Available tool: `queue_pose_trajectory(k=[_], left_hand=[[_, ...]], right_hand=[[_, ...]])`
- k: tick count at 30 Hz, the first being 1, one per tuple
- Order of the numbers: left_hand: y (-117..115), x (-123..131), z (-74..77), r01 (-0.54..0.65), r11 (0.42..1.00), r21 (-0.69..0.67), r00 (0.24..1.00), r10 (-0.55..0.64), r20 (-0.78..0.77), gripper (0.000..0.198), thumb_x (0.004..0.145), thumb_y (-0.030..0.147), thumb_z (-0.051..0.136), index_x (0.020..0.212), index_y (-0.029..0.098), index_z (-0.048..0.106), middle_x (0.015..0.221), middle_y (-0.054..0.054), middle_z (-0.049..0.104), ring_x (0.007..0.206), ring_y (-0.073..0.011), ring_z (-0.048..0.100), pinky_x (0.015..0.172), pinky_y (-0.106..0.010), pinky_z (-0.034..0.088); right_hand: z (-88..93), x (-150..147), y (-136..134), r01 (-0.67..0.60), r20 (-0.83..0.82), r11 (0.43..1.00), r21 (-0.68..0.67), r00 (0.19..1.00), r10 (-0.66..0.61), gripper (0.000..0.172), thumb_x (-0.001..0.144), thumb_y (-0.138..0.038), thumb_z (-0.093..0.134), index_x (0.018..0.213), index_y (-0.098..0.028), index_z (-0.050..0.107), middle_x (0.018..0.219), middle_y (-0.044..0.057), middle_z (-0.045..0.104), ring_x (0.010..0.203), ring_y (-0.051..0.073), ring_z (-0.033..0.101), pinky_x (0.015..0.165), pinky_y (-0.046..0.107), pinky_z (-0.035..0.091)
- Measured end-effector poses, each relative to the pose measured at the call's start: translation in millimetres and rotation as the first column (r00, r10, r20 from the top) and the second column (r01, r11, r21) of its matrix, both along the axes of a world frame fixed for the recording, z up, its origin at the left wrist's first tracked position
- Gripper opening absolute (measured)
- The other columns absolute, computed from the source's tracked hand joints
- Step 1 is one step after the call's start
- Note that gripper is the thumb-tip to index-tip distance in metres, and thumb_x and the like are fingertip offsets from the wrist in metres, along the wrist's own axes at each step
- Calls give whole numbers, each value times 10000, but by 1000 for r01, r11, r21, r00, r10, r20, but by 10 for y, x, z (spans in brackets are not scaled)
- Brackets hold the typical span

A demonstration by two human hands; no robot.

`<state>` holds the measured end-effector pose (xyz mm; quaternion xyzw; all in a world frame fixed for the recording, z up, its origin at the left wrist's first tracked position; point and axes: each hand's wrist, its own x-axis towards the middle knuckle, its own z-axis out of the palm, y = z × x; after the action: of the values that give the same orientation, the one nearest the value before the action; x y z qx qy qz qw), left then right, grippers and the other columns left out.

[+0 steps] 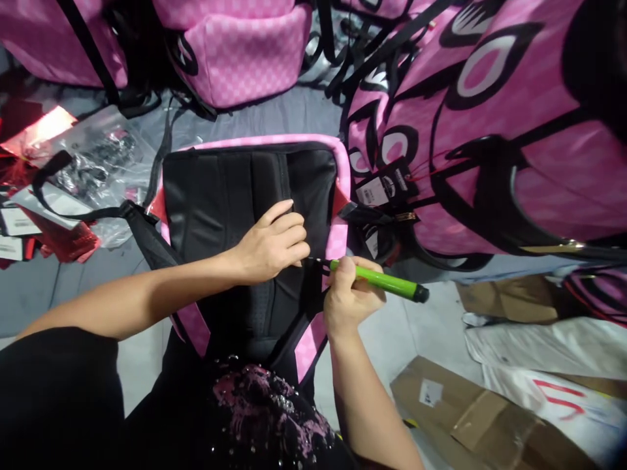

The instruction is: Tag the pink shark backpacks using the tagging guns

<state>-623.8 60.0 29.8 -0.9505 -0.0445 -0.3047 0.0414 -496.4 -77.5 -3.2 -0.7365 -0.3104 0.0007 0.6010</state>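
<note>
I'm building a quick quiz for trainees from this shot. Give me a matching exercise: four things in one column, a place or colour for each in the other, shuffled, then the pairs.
Things:
1. left hand
2. green tool
3. hang tags
4. cardboard box

Places or colours:
A. on the floor, lower right
B. pressed on the black back panel of the pink backpack
C. gripped in the right hand
D. black and white, right of the backpack's top corner

Pairs: 1-B, 2-C, 3-D, 4-A
</note>
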Motion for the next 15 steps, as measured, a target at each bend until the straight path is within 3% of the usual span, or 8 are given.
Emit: queue_pose_trajectory(k=[8,15], left_hand=[[-10,30,-13,-14,1000,-1,1000,14,6,219,973,348,526,836,196,603,870,2,626,1054,-167,581,1168,-440,386],[-22,37,-3,-26,1000,10,1000,26,15,223,978,314,510,816,188,595,860,10,626,1022,-161,596,1155,-434,409]], right_hand=[[78,-13,33,-53,176,991,-121,982,74,281,907,-427,626,793,-171,609,666,2,606,539,126,593,542,270,500],[-1,-4,18,-68,153,986,-150,984,91,259,917,-434,617,857,-182,595,722,16,632,592,143,624,588,294,531]])
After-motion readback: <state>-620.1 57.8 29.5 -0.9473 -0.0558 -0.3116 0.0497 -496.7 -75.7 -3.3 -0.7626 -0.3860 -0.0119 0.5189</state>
